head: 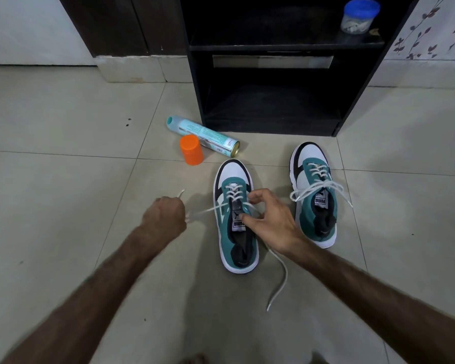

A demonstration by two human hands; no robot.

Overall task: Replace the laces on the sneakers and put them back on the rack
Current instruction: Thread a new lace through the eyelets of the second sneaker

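Note:
Two teal, white and black sneakers stand on the tiled floor, toes toward the rack. The left sneaker [236, 219] is partly laced with a white lace [278, 279]. My left hand [164, 215] grips one end of that lace, pulled out to the left. My right hand [269, 219] rests on the sneaker's tongue and pinches the lace at an eyelet. The lace's other end trails loose on the floor toward me. The right sneaker [314, 195] is fully laced, its lace tied in a loose bow.
A black shoe rack [273, 48] stands just beyond the sneakers, its lower shelf open. A clear jar with a blue lid [359, 15] sits on its upper shelf. A teal spray can [202, 135] lies by an orange cap [191, 149] left of the rack.

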